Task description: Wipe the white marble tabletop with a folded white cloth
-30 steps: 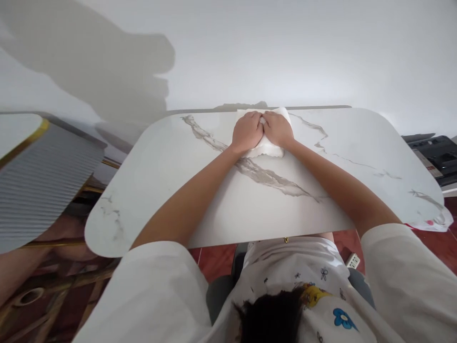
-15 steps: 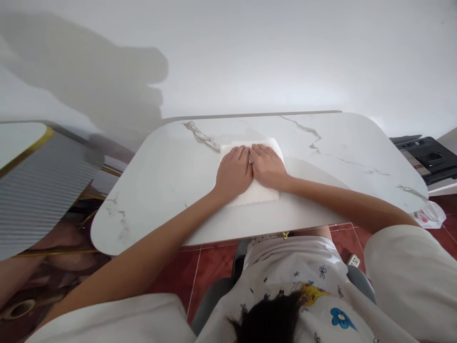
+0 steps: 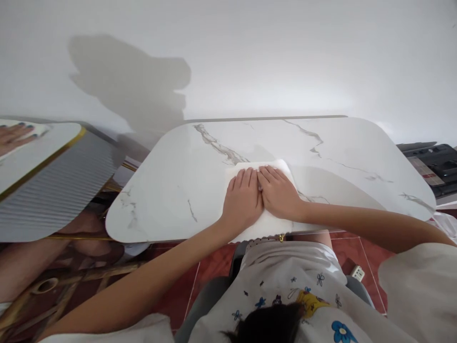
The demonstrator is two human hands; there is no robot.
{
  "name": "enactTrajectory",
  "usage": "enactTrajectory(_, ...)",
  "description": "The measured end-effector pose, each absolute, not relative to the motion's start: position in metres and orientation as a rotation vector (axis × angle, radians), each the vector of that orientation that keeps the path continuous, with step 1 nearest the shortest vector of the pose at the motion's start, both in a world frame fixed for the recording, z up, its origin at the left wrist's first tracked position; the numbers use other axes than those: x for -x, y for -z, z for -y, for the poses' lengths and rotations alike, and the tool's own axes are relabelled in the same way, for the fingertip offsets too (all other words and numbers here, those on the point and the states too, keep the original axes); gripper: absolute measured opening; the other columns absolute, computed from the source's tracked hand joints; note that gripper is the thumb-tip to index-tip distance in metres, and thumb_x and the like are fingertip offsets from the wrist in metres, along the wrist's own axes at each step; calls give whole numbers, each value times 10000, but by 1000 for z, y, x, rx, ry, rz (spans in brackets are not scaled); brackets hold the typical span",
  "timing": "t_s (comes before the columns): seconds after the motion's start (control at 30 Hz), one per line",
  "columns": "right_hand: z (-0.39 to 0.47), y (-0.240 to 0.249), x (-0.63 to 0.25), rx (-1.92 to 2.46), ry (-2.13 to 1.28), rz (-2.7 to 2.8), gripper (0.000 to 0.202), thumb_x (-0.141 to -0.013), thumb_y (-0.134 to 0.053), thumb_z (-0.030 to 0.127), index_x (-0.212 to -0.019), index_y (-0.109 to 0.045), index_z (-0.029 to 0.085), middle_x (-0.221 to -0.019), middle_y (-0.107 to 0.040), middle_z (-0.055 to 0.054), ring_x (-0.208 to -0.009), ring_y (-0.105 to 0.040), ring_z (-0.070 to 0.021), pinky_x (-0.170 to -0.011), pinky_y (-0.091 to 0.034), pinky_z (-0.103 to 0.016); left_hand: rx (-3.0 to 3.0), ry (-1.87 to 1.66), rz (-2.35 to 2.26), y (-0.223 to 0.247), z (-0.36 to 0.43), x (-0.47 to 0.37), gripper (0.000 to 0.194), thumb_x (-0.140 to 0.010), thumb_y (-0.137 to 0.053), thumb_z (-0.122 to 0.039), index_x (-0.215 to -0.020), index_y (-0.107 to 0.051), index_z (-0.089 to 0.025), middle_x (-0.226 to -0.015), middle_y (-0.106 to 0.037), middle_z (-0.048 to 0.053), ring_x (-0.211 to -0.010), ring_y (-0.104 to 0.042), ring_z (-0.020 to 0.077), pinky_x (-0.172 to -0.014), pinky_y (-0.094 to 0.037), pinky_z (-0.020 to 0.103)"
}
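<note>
A white cloth (image 3: 273, 226) lies spread on the marble-patterned tabletop (image 3: 157, 190), its near edge at the table's front edge. My left hand (image 3: 243, 197) rests flat on the cloth, fingers stretched toward the wall. Beside it, my right hand (image 3: 279, 193) also presses flat on the cloth, its fingers angled to the left. The two hands touch along their thumbs. Neither is wrapped round anything, and most of the cloth's middle is hidden beneath them.
On the left, another person's hand (image 3: 16, 137) lies on a second table (image 3: 67, 136) with a gold rim. Black cases (image 3: 439, 166) stand at the right. A white power socket (image 3: 357, 273) sits on the red floor (image 3: 214, 267). The white wall (image 3: 267, 57) rises behind.
Both hands have slid the cloth back toward my body, to the table's front edge. Another person's hand has come into view at the left.
</note>
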State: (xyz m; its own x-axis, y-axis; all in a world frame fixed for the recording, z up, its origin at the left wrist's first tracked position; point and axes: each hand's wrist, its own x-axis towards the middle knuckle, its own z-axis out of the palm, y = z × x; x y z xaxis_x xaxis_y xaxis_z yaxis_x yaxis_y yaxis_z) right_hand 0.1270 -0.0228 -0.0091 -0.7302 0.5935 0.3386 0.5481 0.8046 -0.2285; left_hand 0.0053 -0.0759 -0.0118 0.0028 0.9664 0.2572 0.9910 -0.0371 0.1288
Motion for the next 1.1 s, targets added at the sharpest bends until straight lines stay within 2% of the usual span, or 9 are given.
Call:
enactTrajectory(0.17, -3, 13, -137, 847, -167, 2519, 453, -842, -321, 107, -1245, -521, 49, -1299, -534, -172, -1258, -422, -257, -1072, -310, -473, 2168, 462, 2088, 12, 49, -16, 472, -870, -321, -247, -1297, -428, -74, -1364, -462, 143, -1291, -370, 288, -1070, -294, 442)
enactTrajectory(0.3, -39, 11, -132, 877, -173, 2536, 444, -821, -336, 92, -1219, -531, 66, -1270, -557, -149, -1227, -449, -244, -1066, -315, -431, 2163, 571, 2033, 14, 13, -9, 428, -859, -336, -219, -1250, -463, -100, -1324, -496, 135, -1257, -404, 274, -1051, -316, 433)
enactTrajectory(0.5, -101, 7, -109, 864, -224, 2543, 391, -811, -325, 90, -1115, -569, 119, -1196, -599, -123, -1154, -493, -246, -1008, -347, -408, 2166, 776, 1981, 12, -45, 13, 298, -818, -369, -162, -1066, -532, -131, -1123, -584, 127, -1111, -494, 266, -958, -383, 419)
enactTrajectory(0.63, -137, 8, -87, 868, -214, 2534, 383, -829, -314, 99, -1108, -575, 125, -1177, -608, -115, -1150, -493, -245, -1010, -337, -394, 2159, 818, 2029, 10, -80, 34, 241, -801, -382, -143, -987, -533, -161, -1035, -592, 118, -1033, -518, 272, -906, -404, 419)
enactTrajectory(0.87, -186, 6, -59, 857, -242, 2511, 352, -865, -315, 116, -1058, -607, 154, -1135, -629, -87, -1106, -528, -228, -975, -372, -350, 2063, 765, 2094, 12, -128, 57, 247, -809, -383, -139, -1003, -532, -173, -1074, -585, 122, -1077, -496, 275, -941, -378, 413)
enactTrajectory(1.1, -219, 8, -60, 884, -285, 2499, 364, -859, -346, 103, -1113, -599, 164, -1192, -620, -62, -1137, -521, -192, -998, -358, -315, 1978, 634, 2115, 12, -157, 49, 272, -842, -361, -171, -1041, -543, -133, -1062, -595, 151, -1069, -506, 293, -921, -385, 431)
